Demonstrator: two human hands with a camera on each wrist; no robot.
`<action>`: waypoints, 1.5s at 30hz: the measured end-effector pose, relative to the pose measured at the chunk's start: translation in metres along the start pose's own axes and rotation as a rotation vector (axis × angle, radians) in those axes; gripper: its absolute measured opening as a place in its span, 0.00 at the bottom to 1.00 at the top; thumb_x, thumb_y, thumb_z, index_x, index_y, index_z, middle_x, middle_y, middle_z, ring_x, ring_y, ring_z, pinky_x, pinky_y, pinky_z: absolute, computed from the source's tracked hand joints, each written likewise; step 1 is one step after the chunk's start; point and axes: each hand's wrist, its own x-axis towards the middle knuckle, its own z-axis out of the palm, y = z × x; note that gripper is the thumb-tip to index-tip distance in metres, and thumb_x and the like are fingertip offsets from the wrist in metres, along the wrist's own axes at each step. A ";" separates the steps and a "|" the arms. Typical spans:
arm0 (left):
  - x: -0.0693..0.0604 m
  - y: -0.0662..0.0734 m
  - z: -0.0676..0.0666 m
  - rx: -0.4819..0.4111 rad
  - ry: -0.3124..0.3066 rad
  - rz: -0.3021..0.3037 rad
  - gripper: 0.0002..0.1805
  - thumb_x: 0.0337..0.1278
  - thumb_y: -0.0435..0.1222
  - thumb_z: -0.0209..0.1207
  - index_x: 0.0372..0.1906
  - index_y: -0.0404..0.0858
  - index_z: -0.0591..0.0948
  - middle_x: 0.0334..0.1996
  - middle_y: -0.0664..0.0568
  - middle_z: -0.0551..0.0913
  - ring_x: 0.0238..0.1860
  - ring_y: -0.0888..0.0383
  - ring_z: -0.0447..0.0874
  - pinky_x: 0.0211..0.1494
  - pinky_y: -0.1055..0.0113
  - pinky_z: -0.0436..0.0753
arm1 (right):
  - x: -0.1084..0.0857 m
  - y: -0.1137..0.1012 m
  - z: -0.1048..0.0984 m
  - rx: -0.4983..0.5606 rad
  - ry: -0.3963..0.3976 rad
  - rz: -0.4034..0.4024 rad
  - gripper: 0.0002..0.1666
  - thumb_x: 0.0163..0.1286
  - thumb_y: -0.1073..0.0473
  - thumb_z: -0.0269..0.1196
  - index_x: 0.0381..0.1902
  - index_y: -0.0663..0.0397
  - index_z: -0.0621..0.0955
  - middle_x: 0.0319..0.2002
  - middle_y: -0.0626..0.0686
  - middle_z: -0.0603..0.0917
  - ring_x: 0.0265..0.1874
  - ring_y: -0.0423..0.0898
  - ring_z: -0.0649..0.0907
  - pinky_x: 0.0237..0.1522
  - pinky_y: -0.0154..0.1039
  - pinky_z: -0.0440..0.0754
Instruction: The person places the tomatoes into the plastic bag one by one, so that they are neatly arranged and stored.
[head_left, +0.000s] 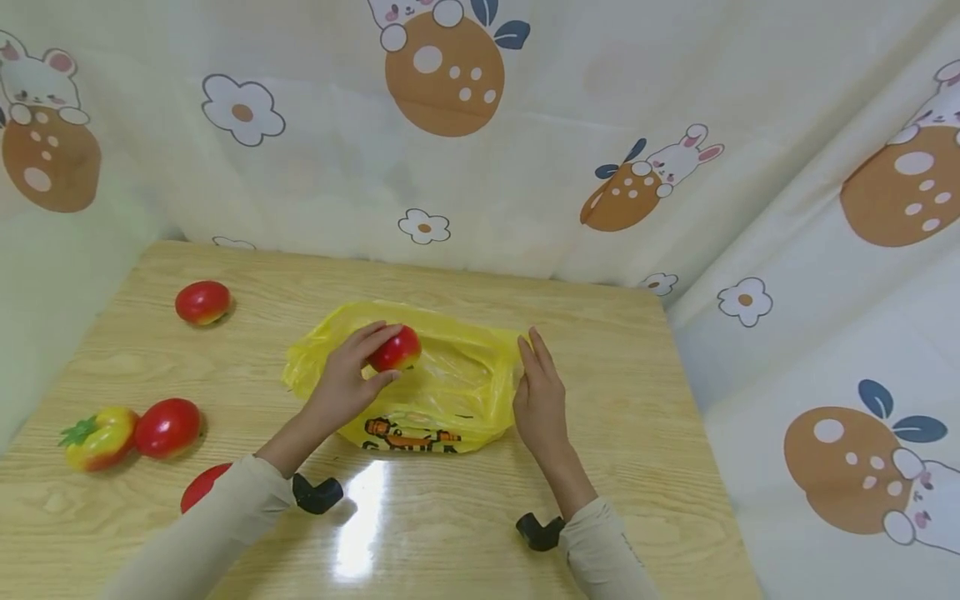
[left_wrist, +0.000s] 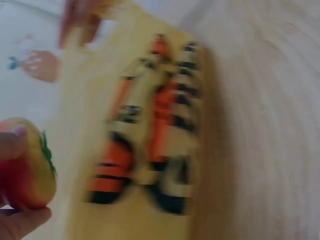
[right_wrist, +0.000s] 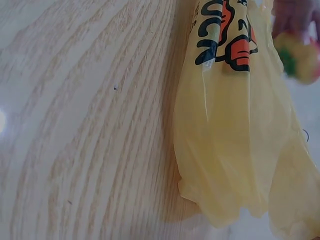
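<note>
In the head view my left hand (head_left: 348, 379) grips a red-and-yellow toy fruit (head_left: 396, 348) above the mouth of a yellow plastic bag (head_left: 468, 329). The left wrist view shows green leaves (left_wrist: 46, 150) on one end of this fruit, with a thumb and finger about it. The bag has orange and black print on its near side and gapes upward. Along its right edge, my right hand (head_left: 542, 408) touches the plastic with its fingers extended. Blur hides the exact finger contact in the left wrist view.
Left on the wooden table (head_left: 622, 383) lie a red toy fruit (head_left: 203, 302), another red one (head_left: 168, 428) and a yellow-red one with a green top (head_left: 102, 437). My left sleeve (head_left: 225, 517) partly covers another red fruit (head_left: 202, 485). A patterned curtain (head_left: 330, 183) hangs behind.
</note>
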 end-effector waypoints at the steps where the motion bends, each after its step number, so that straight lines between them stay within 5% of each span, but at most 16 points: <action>1: 0.000 -0.003 0.006 0.016 -0.042 -0.011 0.34 0.49 0.26 0.70 0.65 0.38 0.75 0.64 0.31 0.70 0.60 0.33 0.76 0.54 0.48 0.82 | 0.000 0.000 0.000 0.002 -0.002 0.003 0.25 0.73 0.77 0.46 0.67 0.71 0.69 0.71 0.66 0.64 0.68 0.61 0.69 0.59 0.53 0.78; 6: -0.002 -0.019 0.028 0.161 -0.184 -0.015 0.34 0.52 0.29 0.69 0.66 0.41 0.74 0.66 0.30 0.67 0.60 0.32 0.75 0.56 0.45 0.81 | -0.003 -0.001 0.002 0.010 -0.017 0.012 0.25 0.73 0.78 0.46 0.67 0.71 0.69 0.72 0.66 0.64 0.67 0.61 0.70 0.52 0.50 0.82; 12: -0.005 -0.027 0.037 0.242 -0.215 0.030 0.32 0.52 0.29 0.69 0.65 0.41 0.75 0.64 0.28 0.68 0.58 0.31 0.76 0.56 0.43 0.80 | -0.006 -0.002 0.003 -0.010 -0.021 0.011 0.25 0.73 0.76 0.46 0.66 0.70 0.70 0.71 0.65 0.65 0.67 0.60 0.71 0.54 0.51 0.81; 19: -0.007 -0.023 0.040 0.333 -0.339 0.039 0.34 0.56 0.30 0.67 0.69 0.41 0.71 0.67 0.24 0.63 0.62 0.29 0.70 0.60 0.42 0.77 | -0.006 -0.001 0.000 -0.018 -0.007 0.014 0.24 0.74 0.75 0.45 0.66 0.71 0.70 0.71 0.65 0.66 0.66 0.61 0.72 0.49 0.50 0.84; 23: -0.008 -0.021 0.040 0.410 -0.340 0.048 0.37 0.60 0.40 0.66 0.73 0.50 0.65 0.72 0.28 0.57 0.67 0.26 0.62 0.66 0.38 0.70 | -0.006 0.001 0.000 -0.019 -0.013 0.020 0.24 0.75 0.74 0.45 0.66 0.70 0.70 0.71 0.65 0.66 0.66 0.61 0.72 0.44 0.48 0.84; 28: -0.021 -0.016 0.018 0.426 -0.215 0.158 0.34 0.63 0.47 0.62 0.72 0.49 0.67 0.73 0.34 0.57 0.72 0.30 0.55 0.68 0.34 0.65 | -0.007 0.000 0.000 -0.014 -0.017 0.027 0.24 0.74 0.75 0.45 0.66 0.70 0.70 0.72 0.64 0.65 0.68 0.60 0.70 0.49 0.49 0.83; 33: -0.057 -0.017 -0.031 0.351 0.119 0.273 0.24 0.71 0.49 0.51 0.57 0.35 0.78 0.62 0.35 0.72 0.61 0.37 0.70 0.59 0.45 0.74 | -0.007 0.000 -0.001 -0.010 -0.020 0.024 0.25 0.74 0.76 0.45 0.67 0.69 0.70 0.72 0.63 0.65 0.67 0.60 0.71 0.48 0.48 0.84; 36: -0.095 -0.024 -0.059 0.346 0.339 0.191 0.22 0.72 0.47 0.51 0.47 0.31 0.81 0.55 0.33 0.76 0.53 0.36 0.73 0.53 0.52 0.71 | -0.007 -0.002 0.001 -0.017 -0.026 0.020 0.25 0.73 0.76 0.45 0.66 0.69 0.70 0.71 0.63 0.65 0.63 0.60 0.75 0.41 0.45 0.84; 39: -0.136 -0.032 -0.073 0.357 0.446 0.046 0.13 0.59 0.35 0.59 0.41 0.27 0.81 0.51 0.30 0.76 0.50 0.32 0.71 0.49 0.51 0.66 | -0.008 -0.002 0.001 -0.034 -0.023 0.019 0.26 0.72 0.78 0.46 0.66 0.69 0.70 0.71 0.64 0.66 0.61 0.61 0.76 0.35 0.44 0.83; 45: -0.183 -0.047 -0.073 0.394 0.310 -0.272 0.21 0.43 0.29 0.71 0.46 0.29 0.79 0.57 0.28 0.68 0.56 0.29 0.64 0.53 0.37 0.67 | -0.012 -0.001 0.005 -0.029 -0.021 0.026 0.26 0.71 0.78 0.46 0.66 0.70 0.71 0.71 0.64 0.66 0.65 0.61 0.73 0.35 0.44 0.82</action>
